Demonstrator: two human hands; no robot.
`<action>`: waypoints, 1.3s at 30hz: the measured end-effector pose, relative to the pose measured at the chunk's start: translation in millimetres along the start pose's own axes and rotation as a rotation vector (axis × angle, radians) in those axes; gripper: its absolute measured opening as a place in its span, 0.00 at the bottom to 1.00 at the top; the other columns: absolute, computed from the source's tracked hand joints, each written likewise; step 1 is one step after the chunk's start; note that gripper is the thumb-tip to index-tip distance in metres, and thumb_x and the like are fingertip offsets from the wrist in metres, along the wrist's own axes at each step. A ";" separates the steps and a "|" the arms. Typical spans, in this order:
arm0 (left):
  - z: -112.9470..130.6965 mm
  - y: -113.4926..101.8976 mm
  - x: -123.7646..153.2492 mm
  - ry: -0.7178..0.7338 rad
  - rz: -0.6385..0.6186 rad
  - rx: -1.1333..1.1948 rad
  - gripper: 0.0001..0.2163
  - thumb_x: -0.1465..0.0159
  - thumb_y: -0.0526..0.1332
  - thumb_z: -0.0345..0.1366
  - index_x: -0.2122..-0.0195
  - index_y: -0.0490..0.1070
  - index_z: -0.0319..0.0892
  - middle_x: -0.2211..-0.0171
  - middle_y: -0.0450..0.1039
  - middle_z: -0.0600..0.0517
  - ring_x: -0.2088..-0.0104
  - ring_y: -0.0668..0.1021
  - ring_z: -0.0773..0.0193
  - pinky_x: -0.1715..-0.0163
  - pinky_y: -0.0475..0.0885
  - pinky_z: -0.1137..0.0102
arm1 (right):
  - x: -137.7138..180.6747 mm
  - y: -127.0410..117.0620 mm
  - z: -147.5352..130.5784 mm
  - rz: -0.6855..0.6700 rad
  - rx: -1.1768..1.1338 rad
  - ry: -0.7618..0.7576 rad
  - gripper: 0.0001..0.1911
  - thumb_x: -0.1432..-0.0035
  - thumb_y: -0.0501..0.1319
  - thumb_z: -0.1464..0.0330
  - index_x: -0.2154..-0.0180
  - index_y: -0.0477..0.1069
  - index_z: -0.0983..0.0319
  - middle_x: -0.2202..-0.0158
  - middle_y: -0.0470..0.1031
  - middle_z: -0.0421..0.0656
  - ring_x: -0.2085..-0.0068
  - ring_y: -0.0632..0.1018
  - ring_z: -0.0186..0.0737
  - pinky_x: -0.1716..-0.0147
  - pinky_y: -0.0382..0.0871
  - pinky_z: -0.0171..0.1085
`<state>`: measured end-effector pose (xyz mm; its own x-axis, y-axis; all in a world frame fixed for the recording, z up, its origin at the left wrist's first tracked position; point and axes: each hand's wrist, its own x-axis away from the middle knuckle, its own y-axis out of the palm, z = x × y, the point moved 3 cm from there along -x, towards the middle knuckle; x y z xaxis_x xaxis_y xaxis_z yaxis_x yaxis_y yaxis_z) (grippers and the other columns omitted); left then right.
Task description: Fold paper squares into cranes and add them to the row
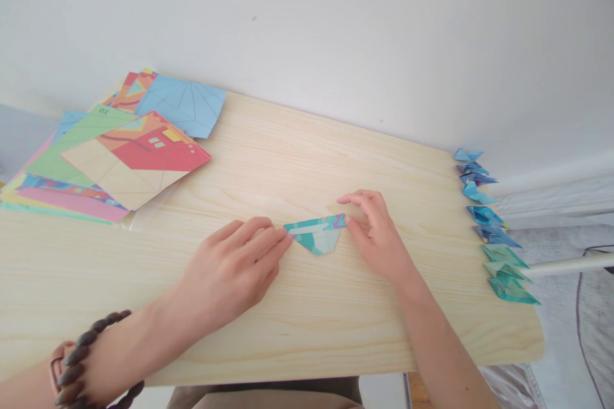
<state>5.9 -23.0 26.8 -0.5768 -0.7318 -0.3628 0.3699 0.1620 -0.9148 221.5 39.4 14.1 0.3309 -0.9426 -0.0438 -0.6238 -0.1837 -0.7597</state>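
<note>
A small folded sheet of origami paper (314, 234), teal and pale green with a purple patch, lies on the wooden table between my hands. Its upper edge is long and straight, and the lower part narrows to a blunt tip. My left hand (240, 262) pinches its left corner, with the fingers pressed together there. At the right corner, my right hand (374, 230) touches the paper with the thumb, while its index finger is lifted and stretched out apart from the thumb.
Loose sheets of coloured origami paper (139, 160) are piled at the left of the table (307, 153). Several folded blue and green paper pieces (487, 214) stand in a row along the right edge. A white wall (307, 32) rises behind the table.
</note>
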 end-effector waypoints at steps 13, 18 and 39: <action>-6.5 9.6 -5.5 -0.237 -0.130 0.050 0.15 0.38 0.54 0.45 0.52 0.68 0.46 0.56 0.69 0.48 0.59 0.70 0.57 0.65 0.70 0.65 | 0.3 3.7 -6.8 -0.035 0.120 -0.130 0.11 0.40 0.53 0.68 0.56 0.69 0.56 0.57 0.66 0.44 0.53 0.69 0.42 0.51 0.61 0.45; -5.4 14.1 -7.4 -0.262 -0.104 0.180 0.12 0.37 0.55 0.40 0.54 0.69 0.46 0.58 0.70 0.50 0.59 0.70 0.60 0.60 0.68 0.64 | 0.7 1.4 -8.1 -0.098 0.109 -0.149 0.10 0.45 0.60 0.61 0.60 0.70 0.55 0.56 0.66 0.43 0.52 0.68 0.43 0.48 0.57 0.46; -38.5 19.0 -46.6 -0.590 -0.248 0.811 0.18 0.39 0.54 0.48 0.61 0.74 0.39 0.76 0.72 0.53 0.79 0.68 0.70 0.82 0.59 0.76 | -5.1 0.2 10.9 0.106 -0.404 0.059 0.14 0.49 0.62 0.59 0.61 0.73 0.60 0.67 0.75 0.42 0.67 0.73 0.38 0.65 0.67 0.39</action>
<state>11.7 39.7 19.5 -0.3359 -0.9275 0.1640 0.7952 -0.3726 -0.4784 227.4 47.2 7.1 0.2158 -0.9745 -0.0619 -0.8835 -0.1679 -0.4373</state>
